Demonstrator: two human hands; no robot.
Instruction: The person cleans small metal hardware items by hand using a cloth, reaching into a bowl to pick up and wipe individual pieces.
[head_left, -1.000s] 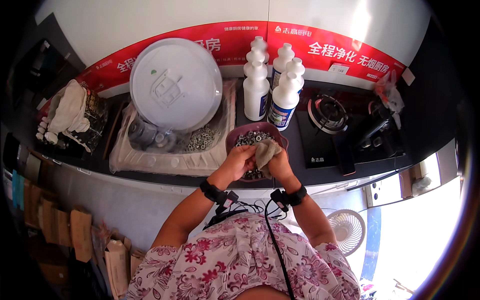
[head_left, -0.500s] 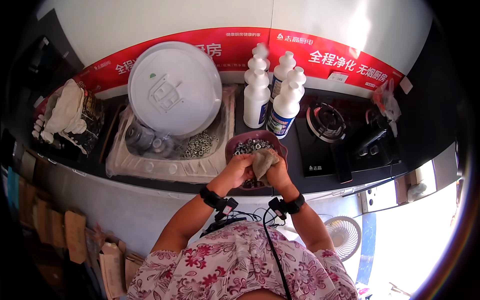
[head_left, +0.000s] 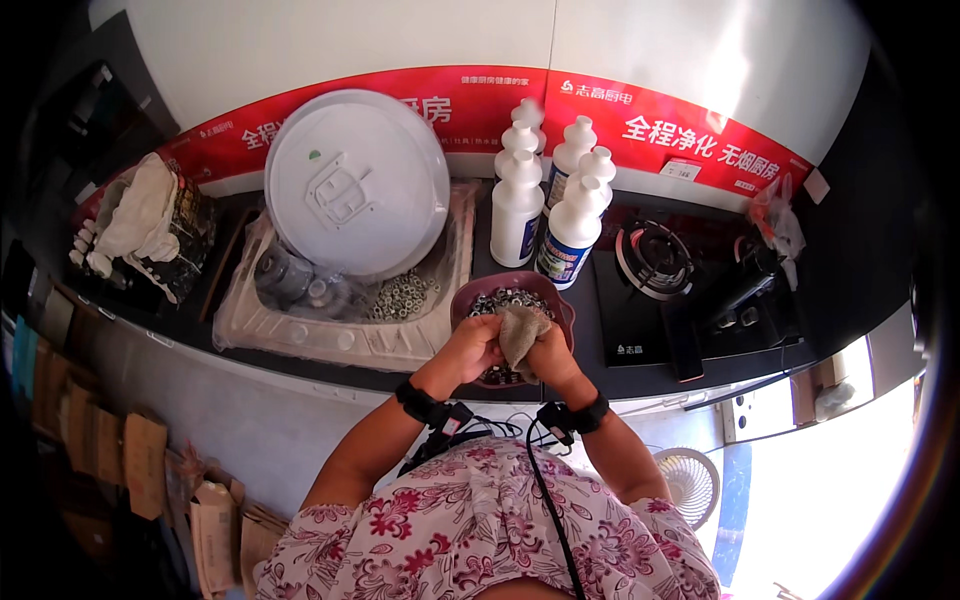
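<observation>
Over a dark red plastic basin (head_left: 568,312) at the counter's front edge, both my hands meet at a grey-brown cloth (head_left: 519,335). My right hand (head_left: 553,358) grips the cloth from the right. Against its left side, my left hand (head_left: 472,347) has its fingers closed together; whatever they pinch is too small or hidden to make out. Metal nuts (head_left: 508,297) fill the basin below, partly covered by my hands. More nuts (head_left: 400,297) lie in the plastic-wrapped sink (head_left: 340,342) to the left.
A large round white lid (head_left: 355,180) leans over the sink's back. Several white bottles (head_left: 517,215) stand behind the basin. To the right is a black gas hob (head_left: 640,320) with a dark phone-like slab (head_left: 684,345). A fan (head_left: 690,485) stands below the counter.
The view has shifted slightly, so the counter sits a little lower in the picture. My hands stay together at the cloth, whose folds have changed a little.
</observation>
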